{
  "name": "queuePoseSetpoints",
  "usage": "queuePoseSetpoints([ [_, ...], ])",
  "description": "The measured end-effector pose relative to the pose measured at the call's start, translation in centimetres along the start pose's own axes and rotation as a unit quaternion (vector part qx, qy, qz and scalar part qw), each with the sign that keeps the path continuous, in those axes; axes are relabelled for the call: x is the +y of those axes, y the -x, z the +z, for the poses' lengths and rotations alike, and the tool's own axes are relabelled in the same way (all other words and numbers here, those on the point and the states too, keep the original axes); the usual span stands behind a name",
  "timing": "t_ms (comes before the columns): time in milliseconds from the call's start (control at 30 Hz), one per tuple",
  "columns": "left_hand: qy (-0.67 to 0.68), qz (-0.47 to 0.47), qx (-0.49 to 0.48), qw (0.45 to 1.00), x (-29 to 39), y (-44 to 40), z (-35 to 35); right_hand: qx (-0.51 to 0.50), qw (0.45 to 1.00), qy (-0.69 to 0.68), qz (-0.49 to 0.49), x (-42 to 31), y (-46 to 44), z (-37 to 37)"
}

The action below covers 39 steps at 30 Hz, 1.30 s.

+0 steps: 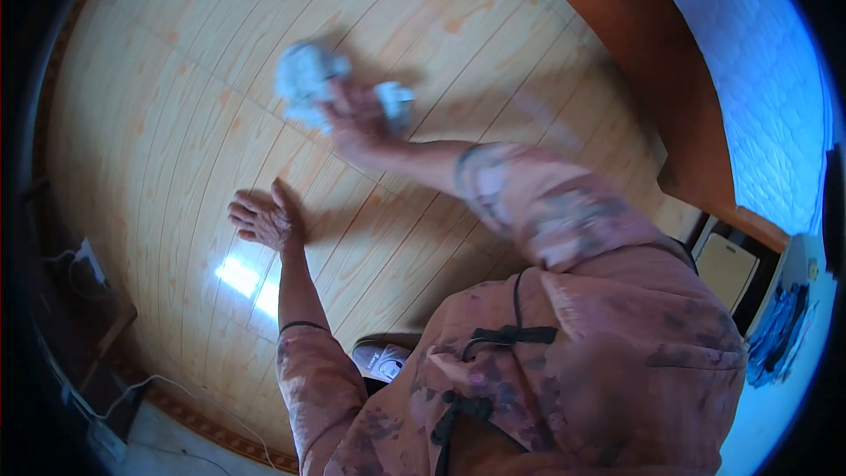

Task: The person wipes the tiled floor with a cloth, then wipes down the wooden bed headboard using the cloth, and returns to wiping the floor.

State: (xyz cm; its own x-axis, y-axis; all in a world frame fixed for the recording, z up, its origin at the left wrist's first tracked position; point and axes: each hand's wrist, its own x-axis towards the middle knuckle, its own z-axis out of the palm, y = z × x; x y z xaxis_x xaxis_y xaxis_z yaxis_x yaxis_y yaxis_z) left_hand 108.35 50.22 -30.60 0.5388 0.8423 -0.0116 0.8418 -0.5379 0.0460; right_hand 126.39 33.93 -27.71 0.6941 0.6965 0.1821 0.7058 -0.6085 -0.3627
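Note:
A pale blue-white cloth (306, 79) lies crumpled on the wood-look floor (423, 26), slightly blurred. My right hand (357, 119) presses on it from above, with cloth showing on both sides of the fingers. That arm stretches forward and across to the left. Lower down, my left hand (266, 219) rests on the floor, holding nothing, its fingers apart and the thumb out. It is nearer to my body than the cloth is.
A brown wooden bed frame (656, 44) with a light blue mattress (758, 62) curves along the right. At the left, a white cable (167, 379) runs near dark furniture (66, 291). A shoe (381, 360) shows beneath my body.

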Motion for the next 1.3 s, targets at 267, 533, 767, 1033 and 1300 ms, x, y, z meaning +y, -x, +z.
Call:
queuePoseSetpoints([
  [267,-0.049,-0.006,0.015,0.999,-0.4,-0.3,1.0,-0.168,0.916,-0.363,0.021,-4.6,-6.2,0.1],
  [533,-0.020,-0.021,-0.005,1.000,-0.2,-0.1,0.4,-0.103,0.834,-0.512,0.179,17.9,11.3,-17.6],
  [767,-0.028,-0.028,-0.039,0.998,-0.5,-0.6,0.4,0.127,0.826,-0.024,0.549,31.6,43.9,-22.1],
  [1033,-0.107,0.042,-0.155,0.981,-1.6,2.6,0.7,0.059,0.531,0.134,0.834,32.0,55.3,-19.8],
  [1300,-0.043,0.136,-0.253,0.957,3.2,17.5,-1.5,0.070,0.821,0.210,0.526,26.2,35.3,-13.4],
])
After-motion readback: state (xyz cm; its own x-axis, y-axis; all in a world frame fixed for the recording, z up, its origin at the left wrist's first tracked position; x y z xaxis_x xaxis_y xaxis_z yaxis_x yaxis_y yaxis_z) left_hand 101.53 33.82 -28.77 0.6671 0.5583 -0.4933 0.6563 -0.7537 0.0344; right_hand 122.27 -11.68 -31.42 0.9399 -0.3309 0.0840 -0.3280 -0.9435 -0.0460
